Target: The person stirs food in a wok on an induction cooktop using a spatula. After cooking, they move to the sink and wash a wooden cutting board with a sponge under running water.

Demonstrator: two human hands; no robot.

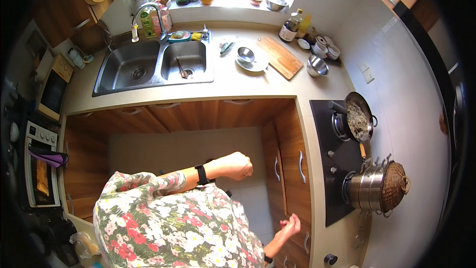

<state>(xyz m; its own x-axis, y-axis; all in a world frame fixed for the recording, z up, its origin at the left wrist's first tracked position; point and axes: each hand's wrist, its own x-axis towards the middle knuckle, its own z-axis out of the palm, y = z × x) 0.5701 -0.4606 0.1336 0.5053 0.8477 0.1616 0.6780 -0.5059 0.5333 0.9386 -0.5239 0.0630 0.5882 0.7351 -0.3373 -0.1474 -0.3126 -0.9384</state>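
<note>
My left hand (238,165) hangs over the floor in front of the stove-side cabinets, its fingers curled into a fist with nothing visible in it. Lower and to the right, my right hand (290,225) is beside the cabinet doors (293,163), fingers loosely bent and apart, holding nothing that I can see. Both wrists wear dark bands. On the black gas hob (323,190) rests a wok (359,113) containing pale chopped food and a wooden-handled utensil (362,150). A stacked metal steamer (366,190) with a woven lid (394,188) occupies the nearer burner.
A double sink (128,67) holds a brush-like item. Along the counter lie a cutting board (280,57), a plate (253,66) with a metal bowl (245,55), another metal bowl (317,66) and bottles (290,28). An oven (42,167) stands left.
</note>
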